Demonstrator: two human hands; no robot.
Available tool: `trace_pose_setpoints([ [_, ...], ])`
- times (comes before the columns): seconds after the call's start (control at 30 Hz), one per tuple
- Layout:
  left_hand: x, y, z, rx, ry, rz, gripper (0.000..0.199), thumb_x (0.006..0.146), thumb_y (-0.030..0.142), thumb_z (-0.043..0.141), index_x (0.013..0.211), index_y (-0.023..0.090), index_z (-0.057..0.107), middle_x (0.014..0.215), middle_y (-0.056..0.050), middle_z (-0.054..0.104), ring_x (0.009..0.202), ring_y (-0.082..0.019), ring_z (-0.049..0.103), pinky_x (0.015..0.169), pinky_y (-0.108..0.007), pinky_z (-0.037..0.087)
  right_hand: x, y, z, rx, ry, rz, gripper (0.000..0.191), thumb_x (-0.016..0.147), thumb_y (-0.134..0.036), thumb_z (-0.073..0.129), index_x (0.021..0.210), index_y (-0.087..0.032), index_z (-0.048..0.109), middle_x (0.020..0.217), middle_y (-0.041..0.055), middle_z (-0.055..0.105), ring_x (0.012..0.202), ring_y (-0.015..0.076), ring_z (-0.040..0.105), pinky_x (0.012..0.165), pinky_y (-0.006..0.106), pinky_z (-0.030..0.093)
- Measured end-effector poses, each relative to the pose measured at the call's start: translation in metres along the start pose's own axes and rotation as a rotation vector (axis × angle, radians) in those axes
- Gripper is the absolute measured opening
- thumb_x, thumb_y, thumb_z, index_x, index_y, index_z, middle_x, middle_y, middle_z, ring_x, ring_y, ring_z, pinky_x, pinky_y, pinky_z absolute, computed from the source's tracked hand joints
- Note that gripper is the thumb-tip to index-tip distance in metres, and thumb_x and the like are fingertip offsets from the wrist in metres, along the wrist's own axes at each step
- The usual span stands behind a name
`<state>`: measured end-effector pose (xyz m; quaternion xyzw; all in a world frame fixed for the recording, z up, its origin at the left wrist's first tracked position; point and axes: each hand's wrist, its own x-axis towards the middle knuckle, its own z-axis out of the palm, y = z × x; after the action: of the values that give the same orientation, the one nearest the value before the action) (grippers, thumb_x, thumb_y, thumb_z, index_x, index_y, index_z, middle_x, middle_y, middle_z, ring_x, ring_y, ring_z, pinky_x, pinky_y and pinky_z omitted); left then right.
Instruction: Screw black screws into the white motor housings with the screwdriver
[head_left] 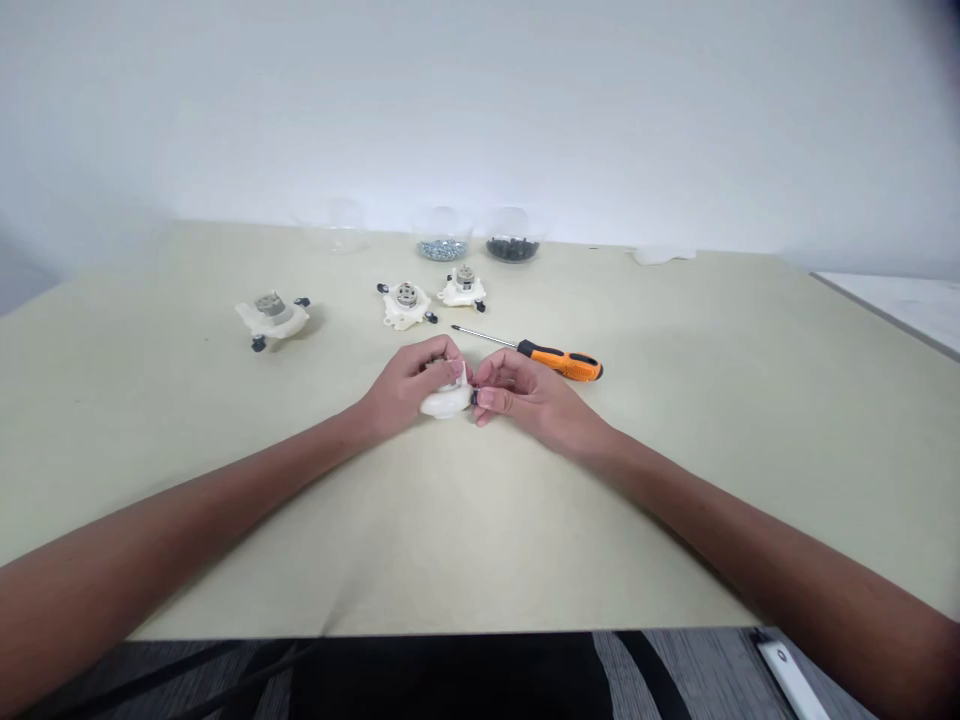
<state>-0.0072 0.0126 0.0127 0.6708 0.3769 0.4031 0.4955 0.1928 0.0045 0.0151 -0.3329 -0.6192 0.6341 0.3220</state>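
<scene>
My left hand (412, 385) is closed around a white plastic motor housing (447, 404), its thumb over the top, just above the table. At the housing's right side, my right hand (525, 400) pinches a small black rubber piece (474, 397) between thumb and fingers; the piece touches the housing or sits right against it. Part of the motor in the housing is hidden by my left fingers. Behind my right hand lies a screwdriver (562, 362) with an orange and black handle, its shaft pointing left.
Similar white motor assemblies with black rubber pieces lie farther back: one at left (274, 315), one in the middle (406, 304), another beside it (463, 288). Near the wall stand a clear bowl of silvery screws (442, 249), a bowl of black pieces (513, 248) and a clear bowl (345, 238).
</scene>
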Motion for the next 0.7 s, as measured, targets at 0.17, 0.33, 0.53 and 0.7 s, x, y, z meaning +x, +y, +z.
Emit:
trace_pose_setpoints([
  [0.17,0.001,0.001,0.002,0.068,0.101,-0.016,0.018,0.086,0.030,0.054,0.076,0.015,0.056,0.069,0.002,0.053,0.065,-0.011,0.045,0.059,-0.024,0.033,-0.002,-0.009,0.007,-0.113,0.104,0.021,0.030,0.080,-0.039,0.069,0.100,-0.019,0.059,0.098,0.0036,0.063,0.086,0.0126,0.064,0.084,0.031,0.052],
  [0.33,0.001,0.001,-0.001,-0.076,0.051,-0.059,0.016,0.084,0.030,0.057,0.077,0.015,0.058,0.070,0.001,0.055,0.062,-0.011,0.047,0.056,-0.024,0.034,0.000,-0.006,0.002,-0.042,0.077,0.041,0.031,0.076,-0.036,0.073,0.099,-0.019,0.062,0.092,0.0035,0.067,0.087,0.0133,0.065,0.085,0.031,0.051],
  [0.53,-0.001,0.004,-0.002,-0.194,0.019,-0.079,0.021,0.082,0.034,0.059,0.073,0.015,0.060,0.072,-0.002,0.059,0.063,-0.013,0.052,0.053,-0.025,0.037,0.003,0.000,-0.012,0.079,-0.010,-0.006,0.028,0.078,-0.032,0.072,0.101,-0.017,0.064,0.099,0.0049,0.069,0.091,0.0151,0.067,0.094,0.036,0.049],
  [0.7,-0.005,0.009,0.007,-0.432,-0.100,-0.160,0.024,0.081,0.038,0.058,0.074,0.014,0.058,0.069,-0.005,0.061,0.060,-0.017,0.059,0.054,-0.030,0.045,0.005,0.002,-0.011,0.079,-0.092,0.026,0.023,0.080,-0.032,0.070,0.092,-0.019,0.057,0.066,-0.0010,0.066,0.079,0.0172,0.069,0.080,0.034,0.051],
])
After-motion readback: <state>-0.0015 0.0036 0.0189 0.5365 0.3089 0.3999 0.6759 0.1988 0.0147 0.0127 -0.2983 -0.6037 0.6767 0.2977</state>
